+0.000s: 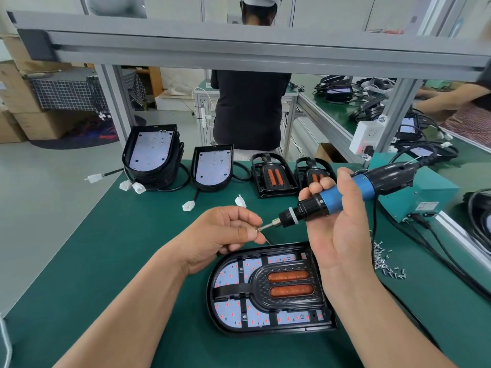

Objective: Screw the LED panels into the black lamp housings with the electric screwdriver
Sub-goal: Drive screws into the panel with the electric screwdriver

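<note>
A black lamp housing (268, 329) lies flat on the green table in front of me, with a white LED panel (228, 277) and two orange strips inside it. Above it my right hand (342, 224) grips the blue and black electric screwdriver (345, 193), its bit pointing left. My left hand (223, 235) pinches a small screw (258, 229) right at the bit's tip.
A heap of loose screws (385, 261) lies right of the housing. Stacked housings (152, 155) with panels, another housing (212, 166) and two black inserts (273, 173) stand at the back. A teal power box (422, 192) and cables sit at the right. A person sits beyond the table.
</note>
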The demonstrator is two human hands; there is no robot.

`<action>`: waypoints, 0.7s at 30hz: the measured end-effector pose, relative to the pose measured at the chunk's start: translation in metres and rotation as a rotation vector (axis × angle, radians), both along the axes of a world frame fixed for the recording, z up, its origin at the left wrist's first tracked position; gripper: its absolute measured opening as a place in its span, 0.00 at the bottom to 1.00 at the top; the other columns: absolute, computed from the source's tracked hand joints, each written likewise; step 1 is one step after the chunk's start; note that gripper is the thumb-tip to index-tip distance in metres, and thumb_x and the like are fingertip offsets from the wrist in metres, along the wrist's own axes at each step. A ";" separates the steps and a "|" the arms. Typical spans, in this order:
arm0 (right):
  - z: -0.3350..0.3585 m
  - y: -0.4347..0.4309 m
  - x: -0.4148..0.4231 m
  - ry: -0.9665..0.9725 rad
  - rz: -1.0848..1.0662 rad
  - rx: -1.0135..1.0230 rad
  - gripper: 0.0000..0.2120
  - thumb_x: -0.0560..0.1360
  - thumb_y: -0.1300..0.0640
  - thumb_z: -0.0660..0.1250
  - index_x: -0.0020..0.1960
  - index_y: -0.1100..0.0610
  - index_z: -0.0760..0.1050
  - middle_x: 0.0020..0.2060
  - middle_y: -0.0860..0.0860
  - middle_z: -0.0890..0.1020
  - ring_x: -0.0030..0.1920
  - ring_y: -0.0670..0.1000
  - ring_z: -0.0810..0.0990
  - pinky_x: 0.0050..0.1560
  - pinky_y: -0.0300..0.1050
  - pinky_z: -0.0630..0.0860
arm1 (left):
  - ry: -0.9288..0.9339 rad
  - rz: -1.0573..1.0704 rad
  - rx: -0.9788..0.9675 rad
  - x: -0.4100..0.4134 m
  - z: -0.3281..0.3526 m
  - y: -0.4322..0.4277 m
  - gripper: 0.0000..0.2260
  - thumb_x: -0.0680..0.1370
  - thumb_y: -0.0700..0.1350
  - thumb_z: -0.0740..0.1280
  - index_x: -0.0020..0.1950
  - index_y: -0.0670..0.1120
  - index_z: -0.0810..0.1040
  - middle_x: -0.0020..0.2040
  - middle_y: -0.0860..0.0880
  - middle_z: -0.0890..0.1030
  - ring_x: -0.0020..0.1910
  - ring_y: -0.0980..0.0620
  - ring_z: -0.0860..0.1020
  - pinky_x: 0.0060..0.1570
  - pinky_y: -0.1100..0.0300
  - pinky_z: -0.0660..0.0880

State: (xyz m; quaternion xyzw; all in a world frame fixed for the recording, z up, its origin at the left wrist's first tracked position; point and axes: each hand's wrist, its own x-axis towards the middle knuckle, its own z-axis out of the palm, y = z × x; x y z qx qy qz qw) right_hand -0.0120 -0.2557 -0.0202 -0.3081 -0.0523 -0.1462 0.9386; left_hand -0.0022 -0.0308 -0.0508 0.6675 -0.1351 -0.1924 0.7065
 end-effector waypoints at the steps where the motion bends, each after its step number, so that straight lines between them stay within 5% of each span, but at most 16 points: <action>1: 0.000 0.000 0.000 0.002 -0.005 0.007 0.13 0.82 0.54 0.72 0.61 0.54 0.71 0.44 0.50 0.77 0.43 0.50 0.79 0.59 0.50 0.79 | 0.001 -0.001 -0.005 0.000 0.000 -0.001 0.11 0.75 0.41 0.75 0.57 0.45 0.83 0.50 0.40 0.87 0.29 0.58 0.69 0.27 0.69 0.63; 7: 0.002 -0.002 0.002 0.035 -0.035 0.062 0.06 0.84 0.54 0.69 0.57 0.55 0.74 0.42 0.50 0.77 0.41 0.50 0.78 0.56 0.50 0.79 | 0.015 -0.013 0.005 -0.001 0.001 0.001 0.20 0.73 0.44 0.75 0.64 0.41 0.82 0.55 0.39 0.87 0.33 0.56 0.68 0.30 0.67 0.64; 11: 0.009 -0.009 0.001 0.014 -0.040 0.096 0.05 0.83 0.55 0.70 0.54 0.54 0.75 0.40 0.50 0.77 0.40 0.50 0.77 0.54 0.50 0.79 | 0.024 -0.012 0.006 -0.002 0.000 0.002 0.16 0.73 0.43 0.74 0.60 0.43 0.85 0.53 0.40 0.87 0.34 0.55 0.68 0.33 0.65 0.63; 17: 0.021 -0.028 0.001 -0.025 -0.099 0.093 0.06 0.83 0.57 0.68 0.57 0.55 0.73 0.38 0.49 0.75 0.37 0.49 0.75 0.50 0.46 0.79 | 0.014 -0.074 0.135 -0.004 0.000 0.000 0.14 0.72 0.46 0.79 0.56 0.45 0.88 0.45 0.47 0.85 0.44 0.51 0.82 0.49 0.60 0.79; 21: 0.024 -0.041 0.000 -0.064 -0.119 -0.011 0.04 0.83 0.57 0.65 0.58 0.54 0.74 0.38 0.48 0.74 0.37 0.48 0.73 0.45 0.44 0.77 | 0.000 -0.085 0.185 -0.006 0.003 0.000 0.15 0.70 0.48 0.80 0.54 0.45 0.89 0.51 0.41 0.88 0.48 0.50 0.85 0.55 0.57 0.81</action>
